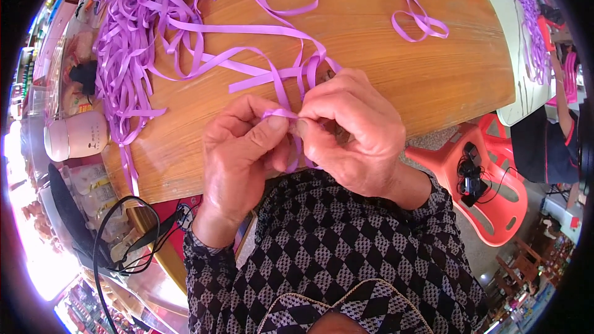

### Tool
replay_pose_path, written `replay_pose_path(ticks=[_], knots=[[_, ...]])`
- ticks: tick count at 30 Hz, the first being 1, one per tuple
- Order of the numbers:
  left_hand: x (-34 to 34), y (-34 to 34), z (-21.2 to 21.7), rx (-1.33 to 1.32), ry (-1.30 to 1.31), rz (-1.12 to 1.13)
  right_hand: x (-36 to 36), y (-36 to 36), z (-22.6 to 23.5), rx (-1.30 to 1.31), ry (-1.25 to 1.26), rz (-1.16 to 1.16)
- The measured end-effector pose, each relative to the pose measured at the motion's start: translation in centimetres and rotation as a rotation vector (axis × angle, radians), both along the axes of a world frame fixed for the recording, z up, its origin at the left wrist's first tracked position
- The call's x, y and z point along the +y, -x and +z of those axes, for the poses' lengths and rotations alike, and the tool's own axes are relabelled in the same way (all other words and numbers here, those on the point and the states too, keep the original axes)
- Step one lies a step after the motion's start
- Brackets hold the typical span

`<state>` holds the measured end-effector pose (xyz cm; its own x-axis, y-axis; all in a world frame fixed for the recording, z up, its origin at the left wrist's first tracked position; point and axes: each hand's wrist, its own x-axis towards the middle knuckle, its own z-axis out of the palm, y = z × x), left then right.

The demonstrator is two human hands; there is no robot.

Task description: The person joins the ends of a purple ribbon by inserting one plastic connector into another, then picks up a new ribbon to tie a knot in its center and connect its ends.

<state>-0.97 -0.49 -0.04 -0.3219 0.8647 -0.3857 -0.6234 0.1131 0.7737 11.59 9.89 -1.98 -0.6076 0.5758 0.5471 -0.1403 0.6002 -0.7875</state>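
- Close to the camera, at the lower edge, a black-and-grey diamond-patterned top point(352, 241) covers the person's body and both arms down to the wrists.
- Just above it, the left hand point(238, 142) grasps a purple ribbon point(279, 113), its thumb pressing the strip against the curled fingers.
- Touching or almost touching it, the right hand point(352, 130) pinches the same ribbon between thumb and forefinger, the other fingers folded in; the pinched part is partly hidden.
- Around and under the hands, the ribbon's looped lengths hang at the near edge of the wooden tabletop point(383, 80); which strand leads where, I cannot tell.
- To the left, a black cable point(102, 235) loops beside the tabletop, and farther up a pale pink jar point(77, 135) stands near its left edge.
- To the right, a black device point(471, 179) with a cord lies on a red stool point(501, 210).
- Farther off, a thick heap of purple ribbons point(133, 25) spreads over the upper left and spills down that side, while a single looped strip point(427, 21) lies well apart, at the upper right.
- Beyond, at the right, more purple strands point(526, 25) lie on a white surface point(526, 99), near another person's arm point(563, 86).
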Motion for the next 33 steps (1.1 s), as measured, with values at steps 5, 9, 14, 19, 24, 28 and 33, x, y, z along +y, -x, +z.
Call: replay_pose_path(ticks=[5, 9, 14, 19, 24, 28, 33], knots=[[-0.2, 0.3, -0.1, -0.088, -0.045, -0.142, 0.4, -0.6, 0.2, -0.093, 0.357, 0.086], [-0.2, 0.7, -1.0, -0.201, -0.051, -0.070, 0.8, -0.6, -0.5, -0.022, 0.268, 0.055], [0.1, 0.2, -0.5, -0.221, -0.052, 0.012, -0.5, -1.3, 0.4, -0.020, 0.059, -0.021], [0.2, -0.4, -0.6, -0.226, -0.084, 0.050, 0.4, -0.5, 0.2, 0.024, -0.294, -0.090], [0.2, -0.3, -0.6, -0.172, -0.118, 0.035, 0.2, -0.9, 0.1, 0.056, 0.045, 0.018], [0.4, -0.5, -0.2, -0.030, -0.047, 0.119, -0.1, -1.6, 1.1, -0.044, 0.339, 0.153], [0.1, -0.7, 0.5, 0.095, -0.026, 0.097, 0.4, -1.6, 0.9, -0.097, 0.118, 0.058]])
